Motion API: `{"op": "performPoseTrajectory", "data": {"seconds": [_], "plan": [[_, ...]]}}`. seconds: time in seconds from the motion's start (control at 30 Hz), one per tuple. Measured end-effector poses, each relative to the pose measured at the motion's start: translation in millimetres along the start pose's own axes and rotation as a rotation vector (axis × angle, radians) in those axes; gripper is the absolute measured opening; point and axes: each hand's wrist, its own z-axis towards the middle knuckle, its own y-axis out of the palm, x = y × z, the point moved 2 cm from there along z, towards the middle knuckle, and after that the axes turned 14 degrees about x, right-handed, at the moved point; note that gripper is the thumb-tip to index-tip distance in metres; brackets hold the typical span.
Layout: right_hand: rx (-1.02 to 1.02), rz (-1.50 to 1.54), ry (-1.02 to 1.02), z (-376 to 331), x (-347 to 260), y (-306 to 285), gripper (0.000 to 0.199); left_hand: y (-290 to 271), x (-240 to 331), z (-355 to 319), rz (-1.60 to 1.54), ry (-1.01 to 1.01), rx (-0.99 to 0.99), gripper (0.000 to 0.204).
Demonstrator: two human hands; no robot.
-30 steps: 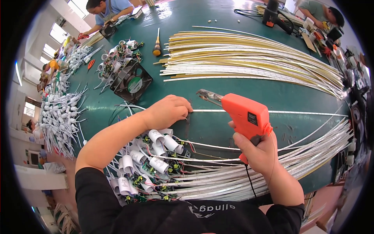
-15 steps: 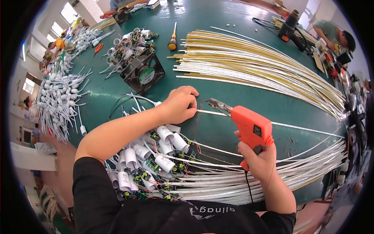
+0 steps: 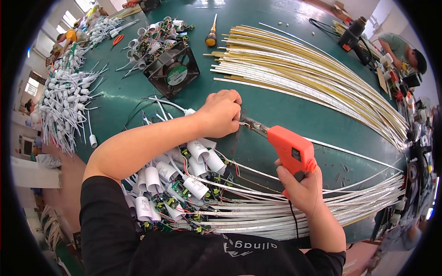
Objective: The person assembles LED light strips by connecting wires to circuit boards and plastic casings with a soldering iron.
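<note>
On the green surface [image 3: 138,99], my right hand [image 3: 301,186] gripped the orange glue gun [image 3: 291,149], its nozzle touching my left hand [image 3: 221,112], which was curled shut, pinching what seemed a thin white strip [image 3: 350,149] end.

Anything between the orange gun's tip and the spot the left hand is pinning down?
Nothing visible. The orange gun in the right hand has its metal tip right at the left hand on the green table; only bare tabletop there.
</note>
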Motion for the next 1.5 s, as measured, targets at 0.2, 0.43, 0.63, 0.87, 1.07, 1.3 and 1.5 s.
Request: {"op": "performPoseTrajectory", "data": {"seconds": [0.2,0.43,0.63,0.87,1.07,1.3,1.5], "plan": [[-0.019,-0.071,-0.035,0.1,-0.1,0.2,0.033,-1.0,3.3,3.6,0.045,-0.024,-0.043,0.008],[0.007,-0.085,-0.076,0.5,2.0,1.0,0.036,-2.7,6.4,9.9,0.069,-0.052,-0.1,0.008],[0.02,-0.1,-0.157,0.3,-3.0,0.6,0.038,-3.6,5.9,11.3,0.099,-0.064,-0.152,0.006],[0.086,0.177,0.074,-11.2,-18.2,-24.8,0.036,-2.4,7.2,11.4,0.07,-0.062,-0.139,0.006],[0.228,0.313,-0.053,-24.4,-32.8,-51.0,0.041,-4.4,7.1,11.4,0.101,-0.087,-0.157,0.005],[0.391,0.372,-0.166,-32.2,-15.3,-73.4,0.045,-3.5,10.8,14.5,0.117,-0.077,-0.157,0.006],[0.415,0.431,-0.159,-31.9,-5.2,-76.3,0.044,-5.1,10.7,9.9,0.164,-0.07,-0.171,0.005]]}}
